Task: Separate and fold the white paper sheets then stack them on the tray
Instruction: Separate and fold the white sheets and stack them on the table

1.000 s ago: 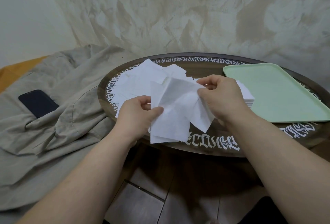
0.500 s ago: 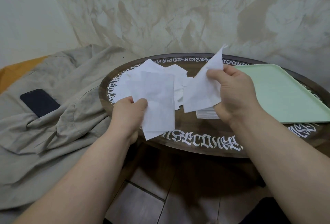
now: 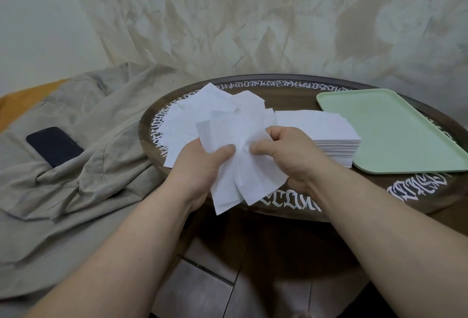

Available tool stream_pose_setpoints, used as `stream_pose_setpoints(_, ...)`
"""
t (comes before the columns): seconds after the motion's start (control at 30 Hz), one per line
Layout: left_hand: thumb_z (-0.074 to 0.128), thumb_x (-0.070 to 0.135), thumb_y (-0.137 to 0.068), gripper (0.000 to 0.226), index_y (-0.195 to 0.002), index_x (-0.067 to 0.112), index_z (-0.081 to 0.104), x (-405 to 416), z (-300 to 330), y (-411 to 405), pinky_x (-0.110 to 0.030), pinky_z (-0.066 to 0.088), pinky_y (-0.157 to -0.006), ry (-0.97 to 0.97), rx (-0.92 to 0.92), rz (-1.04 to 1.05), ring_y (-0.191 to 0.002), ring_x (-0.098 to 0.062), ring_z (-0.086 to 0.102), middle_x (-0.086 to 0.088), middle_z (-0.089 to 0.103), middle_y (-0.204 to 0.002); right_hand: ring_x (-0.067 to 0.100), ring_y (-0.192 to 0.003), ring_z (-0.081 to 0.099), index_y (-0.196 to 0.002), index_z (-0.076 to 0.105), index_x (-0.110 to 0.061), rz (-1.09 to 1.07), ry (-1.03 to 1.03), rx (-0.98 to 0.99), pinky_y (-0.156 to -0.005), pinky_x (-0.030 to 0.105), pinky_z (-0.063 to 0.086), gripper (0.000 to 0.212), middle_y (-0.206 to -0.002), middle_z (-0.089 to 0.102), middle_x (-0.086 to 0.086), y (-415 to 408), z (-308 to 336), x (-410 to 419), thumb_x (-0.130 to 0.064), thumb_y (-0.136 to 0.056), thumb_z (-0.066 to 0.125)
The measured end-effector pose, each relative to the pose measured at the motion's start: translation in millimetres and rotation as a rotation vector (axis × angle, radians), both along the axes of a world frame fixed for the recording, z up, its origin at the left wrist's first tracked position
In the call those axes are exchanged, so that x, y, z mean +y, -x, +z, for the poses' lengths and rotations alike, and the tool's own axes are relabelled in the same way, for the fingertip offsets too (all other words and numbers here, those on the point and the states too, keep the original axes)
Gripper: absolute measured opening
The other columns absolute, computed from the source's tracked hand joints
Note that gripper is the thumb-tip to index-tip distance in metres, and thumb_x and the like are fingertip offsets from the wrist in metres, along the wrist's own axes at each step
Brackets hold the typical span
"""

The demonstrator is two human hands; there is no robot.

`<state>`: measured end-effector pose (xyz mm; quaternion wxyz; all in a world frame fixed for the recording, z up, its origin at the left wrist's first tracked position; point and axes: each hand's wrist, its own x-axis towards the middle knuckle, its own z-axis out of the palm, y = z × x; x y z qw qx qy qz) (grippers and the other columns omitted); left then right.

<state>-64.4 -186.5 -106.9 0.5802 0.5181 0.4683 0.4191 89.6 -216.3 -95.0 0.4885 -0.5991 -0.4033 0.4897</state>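
My left hand [image 3: 201, 164] and my right hand [image 3: 288, 155] both grip a small bunch of white paper sheets [image 3: 243, 178] over the near edge of the round table; thumbs pinch the sheets from the front. Behind them a loose heap of white sheets [image 3: 202, 112] lies spread on the table's left half. A neat stack of white sheets [image 3: 321, 127] stands to the right of my hands, beside the pale green tray [image 3: 385, 130], which has nothing on it.
The dark round table [image 3: 291, 94] has white lettering round its rim. A beige cloth [image 3: 83, 125] lies to the left with a dark phone [image 3: 54, 146] on it. Tiled floor shows below the table edge, a draped wall behind.
My right hand, which held one sheet lifted apart near the tray, has come back down and left. Both hands now hold the sheets together in one bunch.
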Motion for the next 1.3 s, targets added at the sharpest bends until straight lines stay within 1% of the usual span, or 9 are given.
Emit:
stream_pose_setpoints(0.2,0.059,0.007,-0.095,0.013,-0.097,0.012,0.071,-1.0,0.0,-0.1,-0.042,0.057,-0.084,0.02,-0.006,-0.009,-0.09,-0.025,0.074,-0.006,0.077,-0.096,0.018,-0.085,0.073,-0.091,0.073,-0.015,0.007,-0.037,-0.002,-0.083,0.039,0.058,0.013,-0.09,0.076,-0.001,-0.1,-2.1,-0.4,-0.011,-0.079,0.075)
stream_pose_setpoints(0.33,0.056,0.02,-0.099,0.015,-0.094,0.016,0.07,0.0,1.9,0.0,-0.042,0.057,-0.083,0.046,-0.041,0.032,-0.089,-0.023,0.074,0.0,0.077,-0.091,0.024,-0.082,0.072,-0.091,0.071,-0.01,-0.048,-0.02,-0.016,-0.078,0.044,0.059,0.01,-0.09,0.075,0.005,-1.2,-3.3,2.3,-0.006,-0.081,0.07)
stream_pose_setpoints(0.43,0.052,0.028,-0.101,0.019,-0.095,0.019,0.068,1.2,2.6,2.0,-0.042,0.056,-0.076,0.06,-0.027,0.045,-0.091,-0.026,0.073,0.0,0.077,-0.09,0.027,-0.083,0.072,-0.096,0.069,-0.005,-0.034,-0.019,0.149,-0.074,0.041,0.059,0.013,-0.092,0.075,0.008,-1.9,-0.4,2.6,-0.001,-0.084,0.068)
stream_pose_setpoints(0.53,0.051,0.026,-0.102,0.019,-0.098,0.018,0.068,-0.6,3.2,0.8,-0.052,0.054,-0.091,0.082,-0.042,0.008,-0.093,-0.028,0.072,-0.002,0.077,-0.092,0.028,-0.086,0.072,-0.1,0.068,-0.004,-0.005,-0.019,0.208,-0.075,0.041,0.059,0.015,-0.095,0.075,0.009,-0.5,1.2,1.8,0.0,-0.085,0.066)
stream_pose_setpoints(0.67,0.048,0.023,-0.102,0.02,-0.102,0.016,0.067,-3.0,4.8,-0.9,-0.052,0.051,-0.09,0.117,-0.099,-0.034,-0.087,-0.025,0.073,-0.003,0.077,-0.093,0.028,-0.089,0.072,-0.1,0.069,-0.005,0.011,-0.04,0.148,-0.083,0.048,0.058,0.015,-0.097,0.075,0.009,-0.4,-1.3,1.5,-0.002,-0.085,0.067)
stream_pose_setpoints(0.8,0.049,0.021,-0.102,0.019,-0.102,0.015,0.067,-2.1,4.1,0.3,-0.056,0.045,-0.104,0.12,-0.144,-0.033,-0.093,-0.025,0.071,-0.003,0.077,-0.096,0.027,-0.09,0.072,-0.097,0.069,-0.008,0.032,-0.051,0.087,-0.085,0.049,0.057,0.014,-0.097,0.075,0.007,-0.7,-2.5,1.4,-0.004,-0.084,0.068)
stream_pose_setpoints(1.0,0.049,0.025,-0.102,0.021,-0.101,0.016,0.068,-2.9,6.4,2.9,-0.057,0.048,-0.089,0.113,-0.12,-0.019,-0.09,-0.028,0.072,-0.004,0.077,-0.094,0.025,-0.089,0.072,-0.098,0.07,-0.008,0.098,-0.061,-0.008,-0.085,0.049,0.057,0.016,-0.096,0.075,0.006,-1.5,-0.3,-2.8,-0.005,-0.083,0.067)
stream_pose_setpoints(1.1,0.049,0.027,-0.102,0.023,-0.098,0.016,0.069,-2.3,7.6,4.3,-0.063,0.045,-0.091,0.104,-0.105,0.003,-0.092,-0.033,0.069,-0.004,0.077,-0.091,0.024,-0.089,0.072,-0.098,0.071,-0.007,0.109,-0.068,-0.032,-0.085,0.047,0.057,0.015,-0.097,0.075,0.007,-1.4,-0.6,-4.1,-0.004,-0.083,0.068)
stream_pose_setpoints(1.3,0.052,0.028,-0.1,0.021,-0.106,0.016,0.068,-4.1,6.0,2.3,-0.054,0.052,-0.089,0.093,-0.068,-0.058,-0.098,-0.032,0.071,-0.005,0.076,-0.1,0.028,-0.088,0.072,-0.098,0.07,-0.006,0.048,-0.064,0.083,-0.084,0.05,0.057,0.016,-0.095,0.075,0.009,-0.7,-3.6,2.1,-0.001,-0.083,0.069)
